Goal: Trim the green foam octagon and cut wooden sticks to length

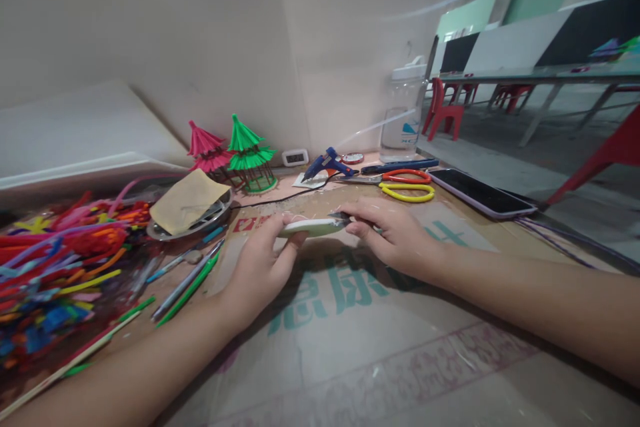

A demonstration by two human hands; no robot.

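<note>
My left hand [274, 250] is closed on the left end of a flat, pale green piece with a white edge [320, 227], thumb below and fingers behind. The piece is tilted, raised over a printed cardboard sheet [320, 360]. Between the fingertips of my right hand [395, 234] is a small dark pointed tool [341, 216]. Its tip meets or nearly meets the right end of the pale piece; its exact kind is unclear. Most of the tool is hidden by my fingers.
A blue glue gun [330, 164], scissors [407, 185], a phone [480, 192] and a water bottle [403, 114] stand or lie behind my hands. Pipe cleaners [55, 274] heap at left beside a metal dish [220, 212]. Pagoda-like models, one green [250, 154], one pink [207, 150], stand behind.
</note>
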